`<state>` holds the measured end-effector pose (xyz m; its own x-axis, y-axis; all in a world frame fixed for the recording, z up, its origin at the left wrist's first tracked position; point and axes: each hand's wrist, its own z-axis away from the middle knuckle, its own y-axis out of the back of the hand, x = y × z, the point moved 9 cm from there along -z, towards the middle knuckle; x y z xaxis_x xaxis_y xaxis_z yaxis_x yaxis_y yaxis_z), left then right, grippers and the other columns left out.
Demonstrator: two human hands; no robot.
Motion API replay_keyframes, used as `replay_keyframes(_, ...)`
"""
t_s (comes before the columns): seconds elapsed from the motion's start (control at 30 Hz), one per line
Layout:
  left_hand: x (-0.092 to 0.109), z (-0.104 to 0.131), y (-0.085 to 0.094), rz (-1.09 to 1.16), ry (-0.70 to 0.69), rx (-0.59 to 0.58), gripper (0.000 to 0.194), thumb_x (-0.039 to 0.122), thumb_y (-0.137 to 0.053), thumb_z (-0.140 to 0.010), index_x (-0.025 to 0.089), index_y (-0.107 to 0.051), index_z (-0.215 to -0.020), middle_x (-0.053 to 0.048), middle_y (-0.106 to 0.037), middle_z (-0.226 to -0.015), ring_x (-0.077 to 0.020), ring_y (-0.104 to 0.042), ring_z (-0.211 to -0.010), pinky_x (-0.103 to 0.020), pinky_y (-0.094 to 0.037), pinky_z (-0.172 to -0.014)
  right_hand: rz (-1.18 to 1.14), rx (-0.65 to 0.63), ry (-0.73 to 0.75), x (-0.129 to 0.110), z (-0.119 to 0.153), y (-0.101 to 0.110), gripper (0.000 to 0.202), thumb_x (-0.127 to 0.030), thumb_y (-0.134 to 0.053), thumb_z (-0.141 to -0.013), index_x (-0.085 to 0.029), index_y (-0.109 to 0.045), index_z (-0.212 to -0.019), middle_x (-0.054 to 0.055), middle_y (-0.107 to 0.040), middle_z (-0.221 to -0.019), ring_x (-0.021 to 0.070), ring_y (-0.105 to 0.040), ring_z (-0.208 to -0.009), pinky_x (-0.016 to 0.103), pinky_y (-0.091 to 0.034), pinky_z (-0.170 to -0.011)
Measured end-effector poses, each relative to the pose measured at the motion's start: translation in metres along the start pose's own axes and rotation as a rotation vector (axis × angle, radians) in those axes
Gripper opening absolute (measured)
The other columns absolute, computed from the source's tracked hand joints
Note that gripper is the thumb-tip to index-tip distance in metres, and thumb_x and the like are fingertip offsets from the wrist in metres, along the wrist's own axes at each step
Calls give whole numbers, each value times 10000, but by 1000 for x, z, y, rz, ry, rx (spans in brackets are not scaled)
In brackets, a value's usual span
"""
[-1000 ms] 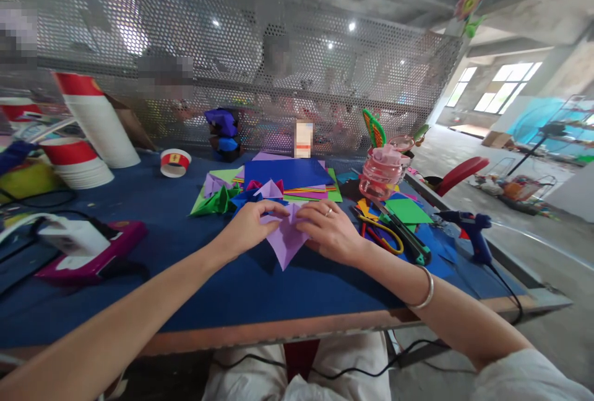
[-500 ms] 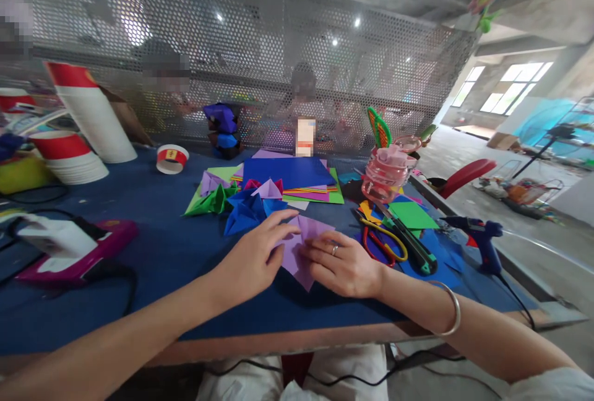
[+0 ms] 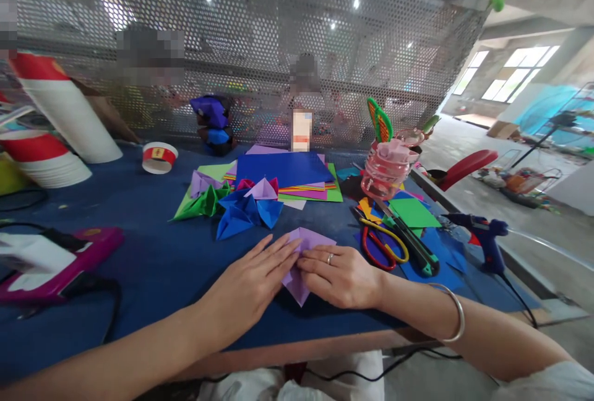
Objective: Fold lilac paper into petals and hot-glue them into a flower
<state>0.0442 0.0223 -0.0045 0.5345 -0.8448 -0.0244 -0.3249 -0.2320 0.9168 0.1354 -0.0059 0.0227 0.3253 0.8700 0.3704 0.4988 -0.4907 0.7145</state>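
A folded sheet of light purple origami paper (image 3: pixel 298 294) lies on the blue tabletop before me, creased, its near corner pointing at me. My left hand (image 3: pixel 254 277) rests flat over its left side, fingers stretched out and fingertips on the paper. From the right, my right hand (image 3: pixel 341 277), with a ring, has its bent fingers pressed together on the paper's right half; the thumb is hidden. Just beyond are folded pieces: blue (image 3: pixel 239 212), green (image 3: pixel 202 203) and light purple (image 3: pixel 262 189). Behind them lies a stack of coloured paper (image 3: pixel 283 169).
On the right are scissors (image 3: pixel 403 246), a utility knife (image 3: pixel 413 243), loose paper (image 3: pixel 415 210), a glue gun (image 3: pixel 489 237) and a pink jar (image 3: pixel 385 172). To the left stand paper cups (image 3: pixel 69 116) and a purple power strip (image 3: pixel 93 252) with cables. A perforated metal screen (image 3: pixel 260 36) rises behind.
My left hand has come down from its raised, curled pose and now lies flat on the purple paper. The right hand stays on the paper. The view has shifted slightly.
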Motion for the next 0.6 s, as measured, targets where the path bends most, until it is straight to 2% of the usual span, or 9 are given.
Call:
replay_keyframes(0.13,10,11,-3,-42,-65,5,595,5,-337,-839,136,-473,-1403,-124,-466,-1469,-252,-399,-1384,-454,-409,-1121,-41,3,-36,1,0,2,229,-142,-498,-931,-158,-623,-740,62,-751,-934,175,-715,-895,288,-586,-820)
replay_keyframes(0.17,11,16,0,-55,-52,48,593,2,-321,-836,123,-490,-1391,-131,-482,-1454,-260,-414,-1375,-453,-415,-1116,-60,-11,-48,1,1,1,236,-146,-495,-934,-161,-613,-730,65,-749,-926,174,-715,-887,290,-586,-816)
replay_keyframes(0.2,14,20,-2,-61,-67,26,587,18,-326,-838,108,-481,-1397,-140,-463,-1466,-274,-399,-1383,-453,-410,-1121,-82,-27,-60,1,2,0,241,-148,-493,-936,-164,-604,-723,68,-746,-916,171,-716,-876,290,-586,-813)
replay_keyframes(0.27,16,29,0,-51,-66,56,591,23,-317,-835,97,-484,-1397,-146,-486,-1446,-279,-426,-1365,-434,-439,-1102,-135,-62,-81,0,4,-3,228,-149,-502,-933,-164,-595,-725,68,-742,-912,167,-718,-859,283,-584,-817)
replay_keyframes(0.47,16,42,6,118,-63,11,653,13,-375,-828,145,-379,-1467,-114,-520,-1422,-251,-499,-1310,-373,-490,-1059,-302,-94,-151,-1,7,-1,211,-139,-494,-933,-163,-618,-763,63,-743,-938,152,-716,-849,258,-565,-871)
replay_keyframes(0.6,15,40,14,212,-54,8,715,0,-429,-833,195,-284,-1506,-61,-581,-1372,-206,-554,-1259,-325,-489,-1055,-383,-123,-227,3,4,3,249,-255,-481,-969,-157,-645,-808,73,-747,-933,151,-712,-794,256,-573,-836)
